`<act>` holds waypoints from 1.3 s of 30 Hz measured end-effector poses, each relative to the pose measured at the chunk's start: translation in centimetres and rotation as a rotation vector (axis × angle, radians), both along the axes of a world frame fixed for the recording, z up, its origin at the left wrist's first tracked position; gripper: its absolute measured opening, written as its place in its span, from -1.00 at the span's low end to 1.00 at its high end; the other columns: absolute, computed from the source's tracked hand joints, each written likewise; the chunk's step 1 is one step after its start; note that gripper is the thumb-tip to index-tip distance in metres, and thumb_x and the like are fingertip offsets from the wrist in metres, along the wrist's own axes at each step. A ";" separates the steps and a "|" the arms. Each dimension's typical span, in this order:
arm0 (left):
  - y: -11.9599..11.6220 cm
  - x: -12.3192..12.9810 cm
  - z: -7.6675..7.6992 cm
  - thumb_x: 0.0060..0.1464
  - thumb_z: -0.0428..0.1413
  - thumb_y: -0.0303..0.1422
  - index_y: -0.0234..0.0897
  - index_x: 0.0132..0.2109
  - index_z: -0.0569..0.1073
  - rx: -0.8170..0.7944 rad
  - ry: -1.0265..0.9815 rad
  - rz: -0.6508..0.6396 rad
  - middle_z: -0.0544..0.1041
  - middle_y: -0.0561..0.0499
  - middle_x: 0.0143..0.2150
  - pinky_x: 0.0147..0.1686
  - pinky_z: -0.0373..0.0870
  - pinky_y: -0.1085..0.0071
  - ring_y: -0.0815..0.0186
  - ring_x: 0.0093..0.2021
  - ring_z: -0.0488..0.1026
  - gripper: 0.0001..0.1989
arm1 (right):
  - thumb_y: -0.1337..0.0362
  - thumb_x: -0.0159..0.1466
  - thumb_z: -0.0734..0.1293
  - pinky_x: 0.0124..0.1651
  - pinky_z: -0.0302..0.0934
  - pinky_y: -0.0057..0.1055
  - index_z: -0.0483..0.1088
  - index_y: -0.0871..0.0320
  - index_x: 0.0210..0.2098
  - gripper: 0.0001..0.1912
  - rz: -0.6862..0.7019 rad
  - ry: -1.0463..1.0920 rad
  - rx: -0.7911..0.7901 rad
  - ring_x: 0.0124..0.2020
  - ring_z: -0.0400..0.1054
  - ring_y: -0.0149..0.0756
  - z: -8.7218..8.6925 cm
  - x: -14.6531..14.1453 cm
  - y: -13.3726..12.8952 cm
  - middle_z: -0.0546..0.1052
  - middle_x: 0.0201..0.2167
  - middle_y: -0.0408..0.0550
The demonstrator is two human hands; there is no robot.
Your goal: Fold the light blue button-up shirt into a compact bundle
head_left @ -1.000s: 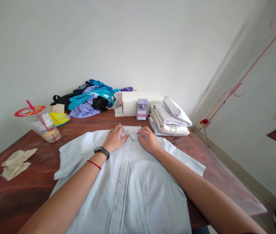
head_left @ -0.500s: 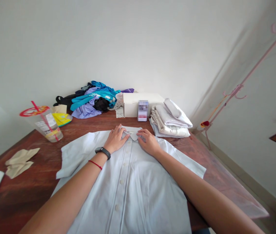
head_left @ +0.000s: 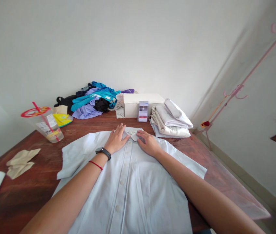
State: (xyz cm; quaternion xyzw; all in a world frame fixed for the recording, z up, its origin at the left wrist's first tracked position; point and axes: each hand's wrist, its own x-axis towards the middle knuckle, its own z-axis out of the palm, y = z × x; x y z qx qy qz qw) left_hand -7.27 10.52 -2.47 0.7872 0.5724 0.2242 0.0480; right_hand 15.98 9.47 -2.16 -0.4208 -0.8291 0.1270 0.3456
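Pale-blue, button-front cloth shirt (head_left: 155, 188) is laid front-up on red-brown wooden table (head_left: 46, 159); printed collar label (head_left: 131, 132) illegible. Left hand (head_left: 115, 140) is flattened beside collar (head_left: 134, 136), nothing gripped; right hand (head_left: 149, 143) half-curled opposite, cannot tell whether cloth is pinched. Clear plastic cup (head_left: 34, 120), red straw (head_left: 44, 119): print unreadable, apparently shallow liquid (head_left: 53, 139) contained.

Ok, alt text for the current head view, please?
A left hand and a right hand rest at either side of the collar of a pale shirt spread on a wooden table. Behind are heaped clothes, a white box and folded clothes; a plastic cup stands at left.
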 end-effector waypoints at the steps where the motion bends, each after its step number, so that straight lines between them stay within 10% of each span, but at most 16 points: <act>1: 0.1 0.0 0.0 0.37 -0.08 -0.01 -0.27 0.49 0.02 -0.004 0.012 -0.006 -0.04 -0.21 0.54 0.39 0.01 -0.12 -0.03 0.51 -0.07 -0.29 | 0.32 0.34 0.29 0.37 0.17 -0.14 0.50 0.16 0.13 -0.62 0.006 -0.014 -0.004 0.29 0.33 -0.13 0.0 0.0 0.0 0.47 0.23 0.12; 18: 0.2 0.2 0.2 0.44 -0.22 -0.13 -0.40 0.48 0.07 -0.036 0.080 -0.010 -0.03 -0.23 0.52 0.41 -0.01 -0.04 0.06 0.52 -0.08 -0.37 | 0.29 0.35 0.27 0.44 0.03 -0.02 0.29 0.24 0.34 -0.43 0.127 -0.149 -0.053 0.44 0.07 -0.03 -0.1 0.0 0.0 0.32 0.35 0.17; 39: 0.0 0.1 0.0 0.43 -0.18 -0.09 -0.18 0.33 0.35 0.007 0.070 -0.017 0.11 -0.18 0.50 0.36 0.06 -0.13 -0.07 0.46 0.08 -0.49 | 0.32 0.36 0.24 0.41 0.12 -0.15 0.46 0.21 0.19 -0.56 -0.039 0.062 -0.036 0.36 0.23 -0.10 0.4 0.0 -0.3 0.35 0.33 0.16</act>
